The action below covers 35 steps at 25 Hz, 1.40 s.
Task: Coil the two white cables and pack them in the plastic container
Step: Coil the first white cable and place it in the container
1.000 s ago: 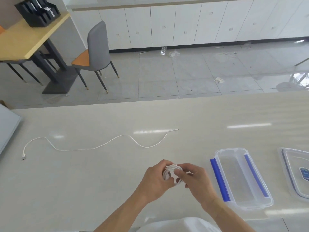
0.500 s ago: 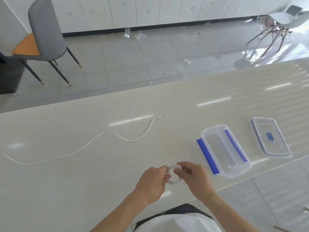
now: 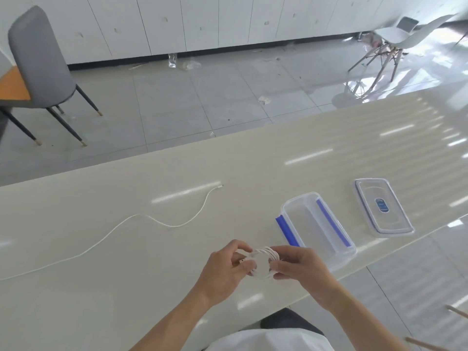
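Observation:
A coiled white cable forms a small ring held between both hands just above the table. My left hand pinches its left side and my right hand pinches its right side. A second white cable lies stretched out in loose waves across the table to the left, its plug end at the far middle. The clear plastic container with blue clips stands open just right of my hands.
The container's clear lid lies flat further right on the cream table. The table's near edge runs diagonally at lower right. A grey chair and a white chair stand on the floor beyond.
The view has swung to the right, so the container and lid sit more central. Both hands still hold the coil, which now shows as a more open ring.

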Motion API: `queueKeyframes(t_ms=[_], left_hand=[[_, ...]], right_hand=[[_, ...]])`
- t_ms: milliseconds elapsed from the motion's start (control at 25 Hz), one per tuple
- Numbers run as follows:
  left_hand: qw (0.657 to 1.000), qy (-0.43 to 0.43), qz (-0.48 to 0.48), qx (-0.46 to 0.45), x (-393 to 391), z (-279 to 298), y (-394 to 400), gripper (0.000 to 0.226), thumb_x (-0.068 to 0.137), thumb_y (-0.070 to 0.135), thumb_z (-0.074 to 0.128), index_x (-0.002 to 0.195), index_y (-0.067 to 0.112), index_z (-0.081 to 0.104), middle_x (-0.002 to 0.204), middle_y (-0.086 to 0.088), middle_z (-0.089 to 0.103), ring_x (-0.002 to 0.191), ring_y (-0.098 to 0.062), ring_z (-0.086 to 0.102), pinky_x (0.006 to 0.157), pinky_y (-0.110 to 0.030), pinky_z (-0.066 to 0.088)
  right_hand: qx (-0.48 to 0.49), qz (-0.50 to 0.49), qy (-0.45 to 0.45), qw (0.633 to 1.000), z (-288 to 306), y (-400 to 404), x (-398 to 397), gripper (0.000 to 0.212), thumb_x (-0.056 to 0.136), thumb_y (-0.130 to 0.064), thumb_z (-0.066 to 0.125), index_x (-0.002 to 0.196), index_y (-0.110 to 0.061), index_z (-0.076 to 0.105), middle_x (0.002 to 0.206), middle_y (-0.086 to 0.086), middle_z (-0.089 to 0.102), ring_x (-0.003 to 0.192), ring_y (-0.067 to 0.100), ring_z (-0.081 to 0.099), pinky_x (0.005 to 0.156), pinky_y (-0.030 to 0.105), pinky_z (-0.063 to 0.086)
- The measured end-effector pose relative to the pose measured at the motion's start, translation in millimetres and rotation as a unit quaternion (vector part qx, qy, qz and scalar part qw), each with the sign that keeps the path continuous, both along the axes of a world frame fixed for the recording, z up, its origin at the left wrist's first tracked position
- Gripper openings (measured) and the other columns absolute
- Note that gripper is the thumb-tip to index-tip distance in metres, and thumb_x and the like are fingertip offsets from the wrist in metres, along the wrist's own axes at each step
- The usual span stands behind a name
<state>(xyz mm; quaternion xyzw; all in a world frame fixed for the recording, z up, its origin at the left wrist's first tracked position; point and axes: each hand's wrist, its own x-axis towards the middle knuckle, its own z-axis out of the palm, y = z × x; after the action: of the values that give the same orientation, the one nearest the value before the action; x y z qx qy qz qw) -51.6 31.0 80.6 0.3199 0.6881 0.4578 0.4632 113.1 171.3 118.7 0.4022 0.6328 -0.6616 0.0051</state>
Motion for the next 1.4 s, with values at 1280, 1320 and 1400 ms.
queueKeyframes(t_ms=[1280, 1320, 1400], left_hand=[[0.766, 0.54, -0.126, -0.326, 98.4, -61.5, 243.6, 0.02, 0.09, 0.011, 0.053, 0.1, 0.017, 0.068, 0.092, -0.002, 0.076, 0.115, -0.026, 0.05, 0.111, -0.05, 0.019], [0.765, 0.538, -0.126, -0.33, 99.1, -61.8, 244.7, 0.019, 0.091, 0.011, 0.053, 0.1, 0.017, 0.068, 0.092, -0.002, 0.076, 0.115, -0.026, 0.049, 0.11, -0.05, 0.021], [0.767, 0.535, -0.124, -0.333, 101.1, -63.5, 246.5, 0.018, 0.092, 0.011, 0.054, 0.104, 0.017, 0.067, 0.095, -0.001, 0.075, 0.114, -0.026, 0.05, 0.109, -0.05, 0.024]], right_hand=[[0.308, -0.015, -0.232, 0.923, -120.5, 158.7, 5.7, 0.043, 0.097, -0.015, 0.049, 0.138, -0.026, 0.052, 0.134, -0.002, 0.062, 0.121, 0.019, 0.058, 0.089, 0.03, 0.048], [0.301, -0.027, -0.227, 0.926, -121.9, 156.8, 4.3, 0.042, 0.096, -0.015, 0.05, 0.137, -0.027, 0.054, 0.132, -0.003, 0.064, 0.122, 0.018, 0.057, 0.091, 0.03, 0.048], [0.279, -0.051, -0.204, 0.937, -122.5, 154.5, 2.5, 0.041, 0.095, -0.012, 0.051, 0.134, -0.025, 0.057, 0.13, -0.002, 0.065, 0.123, 0.018, 0.056, 0.091, 0.03, 0.049]])
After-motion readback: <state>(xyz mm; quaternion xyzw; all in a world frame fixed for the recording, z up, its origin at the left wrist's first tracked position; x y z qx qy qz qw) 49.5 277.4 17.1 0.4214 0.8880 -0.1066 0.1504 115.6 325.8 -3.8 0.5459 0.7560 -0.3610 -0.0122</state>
